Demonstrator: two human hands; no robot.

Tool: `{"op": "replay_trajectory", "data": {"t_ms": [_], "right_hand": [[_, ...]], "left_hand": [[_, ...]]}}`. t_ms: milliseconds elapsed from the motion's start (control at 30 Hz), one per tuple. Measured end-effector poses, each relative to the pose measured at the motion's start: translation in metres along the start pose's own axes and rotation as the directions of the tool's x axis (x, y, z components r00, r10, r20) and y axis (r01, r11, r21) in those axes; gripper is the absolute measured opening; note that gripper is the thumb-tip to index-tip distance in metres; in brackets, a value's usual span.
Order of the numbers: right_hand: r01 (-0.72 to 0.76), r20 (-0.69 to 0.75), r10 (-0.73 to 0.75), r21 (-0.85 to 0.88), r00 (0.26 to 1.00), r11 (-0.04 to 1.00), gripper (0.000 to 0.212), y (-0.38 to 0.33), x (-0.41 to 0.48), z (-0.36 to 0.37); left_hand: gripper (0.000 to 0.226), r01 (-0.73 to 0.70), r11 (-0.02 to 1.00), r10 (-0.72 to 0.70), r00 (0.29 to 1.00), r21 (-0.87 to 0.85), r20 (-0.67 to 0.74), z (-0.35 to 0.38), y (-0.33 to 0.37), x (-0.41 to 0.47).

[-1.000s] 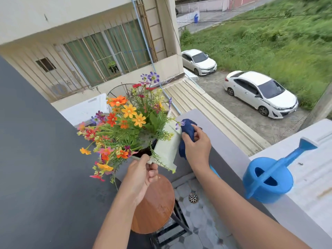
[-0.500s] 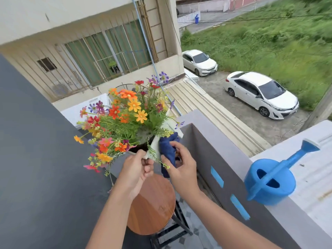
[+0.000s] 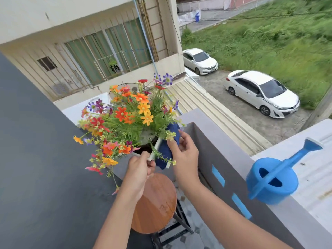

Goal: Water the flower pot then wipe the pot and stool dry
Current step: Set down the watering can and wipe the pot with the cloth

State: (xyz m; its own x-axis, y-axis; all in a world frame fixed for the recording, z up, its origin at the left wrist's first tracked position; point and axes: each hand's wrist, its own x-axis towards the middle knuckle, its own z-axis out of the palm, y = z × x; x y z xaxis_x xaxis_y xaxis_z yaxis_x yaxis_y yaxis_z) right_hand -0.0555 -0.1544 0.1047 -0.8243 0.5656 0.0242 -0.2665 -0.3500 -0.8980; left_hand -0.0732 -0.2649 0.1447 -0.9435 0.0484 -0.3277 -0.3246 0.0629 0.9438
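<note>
So, the wooden stool [image 3: 156, 203] stands on the tiled floor; above it the left hand [image 3: 138, 169] pinches the tilted flower pot [image 3: 156, 149] by its rim, while the right hand [image 3: 185, 155] curls round a blue cloth [image 3: 164, 151] against the pot. The watering can [image 3: 271, 182] sits on the grey parapet [image 3: 215, 133], white cars [image 3: 262, 92] beyond

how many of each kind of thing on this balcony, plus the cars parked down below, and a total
flower pot: 1
cloth: 1
stool: 1
watering can: 1
blue tape strips: 2
white cars: 2
total: 8
</note>
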Motion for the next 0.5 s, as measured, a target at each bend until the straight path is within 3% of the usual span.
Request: {"op": "replay_trajectory", "data": {"t_ms": [133,233,333,433,500], "right_hand": [[0.047,-0.035,-0.046,0.021,0.998,0.999,0.023,-0.015,0.025,0.002],[0.057,-0.061,-0.064,-0.109,0.996,0.992,0.023,-0.012,0.042,-0.006],[-0.06,-0.111,0.04,-0.186,0.993,0.981,0.029,-0.001,0.057,-0.018],[-0.219,-0.109,0.199,-0.215,0.974,0.952,0.003,0.003,0.071,-0.024],[-0.244,-0.099,0.227,-0.231,0.969,0.942,0.004,0.003,0.074,-0.022]], "left_hand": [[0.026,0.022,0.999,-0.021,0.999,-0.044,0.036,-0.001,0.003,-0.007],[0.026,0.045,0.995,-0.038,0.996,-0.088,0.075,-0.003,0.005,-0.012],[0.025,0.047,0.994,-0.039,0.996,-0.102,0.08,-0.005,0.005,-0.012],[0.026,0.025,0.999,-0.023,0.997,-0.026,0.07,-0.009,0.004,-0.009],[0.027,0.022,1.0,-0.022,0.998,-0.008,0.052,-0.01,0.003,-0.008]]}}
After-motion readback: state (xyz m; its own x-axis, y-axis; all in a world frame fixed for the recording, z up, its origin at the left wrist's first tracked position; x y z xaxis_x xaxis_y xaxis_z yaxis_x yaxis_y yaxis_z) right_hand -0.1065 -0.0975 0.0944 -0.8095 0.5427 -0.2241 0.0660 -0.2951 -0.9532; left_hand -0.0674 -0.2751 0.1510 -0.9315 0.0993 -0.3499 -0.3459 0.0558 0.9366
